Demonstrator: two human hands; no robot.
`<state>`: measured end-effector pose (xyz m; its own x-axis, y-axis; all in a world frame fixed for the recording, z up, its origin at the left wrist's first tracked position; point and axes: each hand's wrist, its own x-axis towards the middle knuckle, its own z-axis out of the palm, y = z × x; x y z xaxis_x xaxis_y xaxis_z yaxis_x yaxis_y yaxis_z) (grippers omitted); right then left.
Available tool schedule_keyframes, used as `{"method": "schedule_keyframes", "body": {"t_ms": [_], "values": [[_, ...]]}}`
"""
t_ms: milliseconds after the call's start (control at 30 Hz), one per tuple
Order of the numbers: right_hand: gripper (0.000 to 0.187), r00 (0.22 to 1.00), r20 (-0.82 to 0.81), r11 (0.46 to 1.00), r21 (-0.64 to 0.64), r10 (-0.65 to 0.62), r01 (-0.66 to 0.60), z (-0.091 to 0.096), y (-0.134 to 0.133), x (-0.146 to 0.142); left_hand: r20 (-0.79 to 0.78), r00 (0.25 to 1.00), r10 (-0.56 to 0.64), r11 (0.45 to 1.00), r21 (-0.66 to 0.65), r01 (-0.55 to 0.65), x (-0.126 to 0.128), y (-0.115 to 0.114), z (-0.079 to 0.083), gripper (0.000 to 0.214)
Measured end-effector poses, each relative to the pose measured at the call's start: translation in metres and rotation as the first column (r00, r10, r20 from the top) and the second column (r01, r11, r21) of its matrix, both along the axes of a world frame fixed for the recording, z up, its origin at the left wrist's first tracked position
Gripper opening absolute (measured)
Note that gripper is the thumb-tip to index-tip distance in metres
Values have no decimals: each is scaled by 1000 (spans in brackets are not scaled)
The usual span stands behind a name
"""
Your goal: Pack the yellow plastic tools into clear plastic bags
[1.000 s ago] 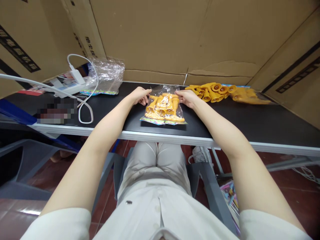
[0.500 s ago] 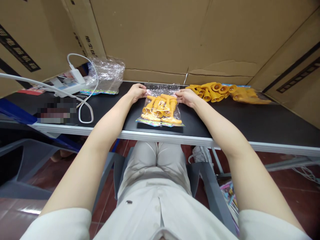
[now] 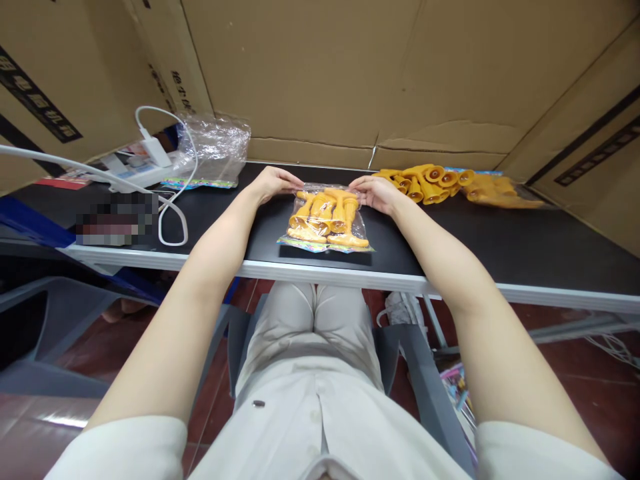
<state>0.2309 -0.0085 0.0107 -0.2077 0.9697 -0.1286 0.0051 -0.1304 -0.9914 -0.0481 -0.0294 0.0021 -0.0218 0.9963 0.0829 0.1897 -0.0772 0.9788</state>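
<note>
A clear plastic bag [image 3: 362, 220] lies near the front of the black table, its colourful header strip towards me. Several yellow plastic pieces [image 3: 323, 212] fill it; they have flared, horn-like ends and cross-shaped handles. My left hand [image 3: 274, 184] has its fingers closed on the bag's far left corner. At the far right corner, my right hand [image 3: 379, 193] pinches the plastic between thumb and fingers. The far edge of the bag looks folded over behind the pieces.
More loose yellow pieces [image 3: 433, 183] lie to the right, beside another filled bag [image 3: 500, 191]. At the left are clear plastic bags [image 3: 215, 150], a power strip [image 3: 143, 177], a white cable [image 3: 186, 230] and a blurred-out item [image 3: 113, 223]. Cardboard walls [image 3: 320, 80] enclose the table.
The clear upper part of the bag, raised before, is now down against the pieces. The bag has shifted slightly right, and my left fingers reach further in along its far edge.
</note>
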Motion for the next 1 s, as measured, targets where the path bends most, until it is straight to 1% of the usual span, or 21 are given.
{"method": "schedule_keyframes", "body": {"t_ms": [133,200,267,333,400,500,567,633,700,733,800,867,900,933,1000], "values": [[36,999,41,999,29,14,-15,-1,1,0,-130,990,56,997,62,-49,5,-2,3,19],[37,993,115,998,67,7,-15,0,0,-1,-231,969,85,993,99,-63,5,0,2,23],[38,973,229,991,128,-2,-28,3,-1,-2,-349,932,97,989,142,-50,4,5,0,25],[40,933,359,979,196,-12,-62,8,-1,-3,-463,882,94,981,193,-3,3,10,-3,24],[42,876,483,963,243,-11,-122,14,0,-4,-551,829,92,966,252,61,3,15,-5,22],[48,761,649,937,263,5,-231,24,11,-7,-618,780,96,933,330,146,5,22,-9,20],[44,705,709,922,259,22,-289,30,22,-13,-629,770,104,913,368,177,7,25,-12,21],[38,675,734,925,204,71,-319,37,34,-22,-625,771,123,896,404,185,8,28,-13,19],[38,677,719,953,73,154,-294,44,42,-33,-607,781,145,882,437,177,9,27,-14,17],[37,697,690,965,-8,195,-262,47,44,-39,-592,792,152,876,451,169,9,26,-13,17],[35,773,590,972,-153,234,-177,52,46,-50,-555,816,162,871,469,146,10,21,-10,15],[38,843,477,957,-253,248,-138,51,45,-58,-523,831,187,869,482,108,12,13,-4,16],[40,864,426,945,-289,268,-151,49,43,-60,-509,835,208,866,492,84,13,9,-1,18],[41,874,378,929,-318,306,-187,46,41,-63,-496,837,229,863,501,61,13,6,1,20],[39,869,290,890,-351,400,-293,39,36,-64,-469,843,262,855,518,23,13,0,7,24]]}}
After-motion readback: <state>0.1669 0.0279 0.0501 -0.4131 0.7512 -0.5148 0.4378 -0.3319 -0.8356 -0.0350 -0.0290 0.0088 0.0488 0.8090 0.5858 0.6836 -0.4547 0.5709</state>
